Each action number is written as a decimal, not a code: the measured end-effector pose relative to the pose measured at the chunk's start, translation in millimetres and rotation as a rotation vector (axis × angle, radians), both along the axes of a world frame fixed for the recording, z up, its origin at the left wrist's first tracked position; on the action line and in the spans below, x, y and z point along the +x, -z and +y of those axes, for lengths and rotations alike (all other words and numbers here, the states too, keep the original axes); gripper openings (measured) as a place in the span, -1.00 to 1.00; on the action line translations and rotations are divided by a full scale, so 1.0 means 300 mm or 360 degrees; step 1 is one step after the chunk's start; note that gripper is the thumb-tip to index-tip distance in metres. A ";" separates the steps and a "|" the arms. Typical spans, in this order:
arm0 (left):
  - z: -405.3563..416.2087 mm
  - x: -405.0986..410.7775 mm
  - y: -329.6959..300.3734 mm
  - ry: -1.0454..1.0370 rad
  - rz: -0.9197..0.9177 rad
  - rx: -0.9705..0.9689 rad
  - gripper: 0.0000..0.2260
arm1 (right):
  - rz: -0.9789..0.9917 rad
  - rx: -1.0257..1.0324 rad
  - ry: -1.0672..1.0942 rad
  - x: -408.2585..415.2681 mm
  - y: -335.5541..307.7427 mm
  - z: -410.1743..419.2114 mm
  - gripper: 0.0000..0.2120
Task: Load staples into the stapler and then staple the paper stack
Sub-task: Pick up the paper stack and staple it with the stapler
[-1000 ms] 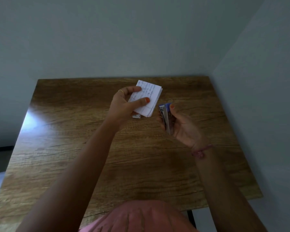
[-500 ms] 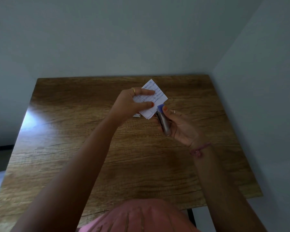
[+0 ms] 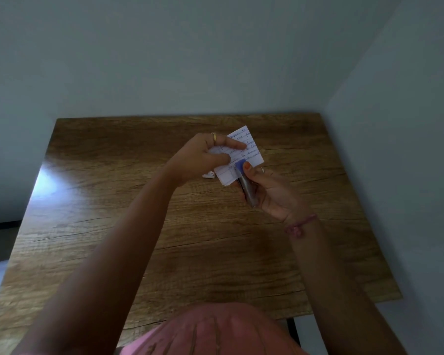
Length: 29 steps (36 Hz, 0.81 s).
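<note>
The left hand (image 3: pixel 203 157) is pinching the paper stack (image 3: pixel 241 155); the right hand (image 3: pixel 269 190), at 4 o'clock, is gripping the stapler (image 3: pixel 246 185). With the stack held in the air above the table (image 3: pixel 113 201), sheets are likely fanning apart, risking a skewed or partial staple.

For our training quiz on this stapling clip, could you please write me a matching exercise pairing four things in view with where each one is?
Things:
1. paper stack
2. stapler
3. small white scrap
4. pink bracelet

Places:
A. lying on the wooden table, beside the left wrist
B. round the right wrist
C. pinched in the left hand
D. gripped in the right hand, its blue tip at the paper's edge

Pairs: 1-C, 2-D, 3-A, 4-B
</note>
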<state>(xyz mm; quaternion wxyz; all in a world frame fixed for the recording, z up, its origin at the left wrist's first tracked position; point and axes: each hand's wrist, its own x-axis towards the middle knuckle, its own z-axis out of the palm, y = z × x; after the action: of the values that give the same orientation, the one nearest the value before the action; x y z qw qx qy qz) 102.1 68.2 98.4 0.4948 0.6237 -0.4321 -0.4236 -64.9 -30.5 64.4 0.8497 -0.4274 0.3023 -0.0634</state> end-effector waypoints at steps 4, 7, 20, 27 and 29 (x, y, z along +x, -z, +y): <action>0.003 0.001 0.002 0.0004 0.0117 -0.0089 -0.64 | -0.0052 0.0025 0.0023 0.002 -0.002 0.010 -0.66; 0.007 -0.018 0.022 -0.0229 0.0346 -0.0323 -0.63 | -0.0080 0.0047 0.0051 0.003 -0.008 0.017 -0.57; 0.047 -0.202 0.115 -0.0424 0.0586 -0.0191 -0.59 | -0.0077 -0.0175 0.0138 0.015 -0.025 0.060 -0.69; 0.029 -0.204 0.102 -0.0535 0.0695 -0.0222 -0.69 | -0.0003 -0.0194 0.0191 0.027 -0.038 0.070 -0.74; 0.028 -0.203 0.096 -0.0535 0.0725 -0.0234 -0.77 | -0.0026 -0.0177 0.0192 0.028 -0.042 0.073 -0.79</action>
<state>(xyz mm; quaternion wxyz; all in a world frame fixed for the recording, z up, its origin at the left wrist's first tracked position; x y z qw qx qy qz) 41.4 76.6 69.5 0.6862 0.5380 -0.2300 -0.4322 -56.5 -8.7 77.0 0.8217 -0.4544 0.3165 -0.1347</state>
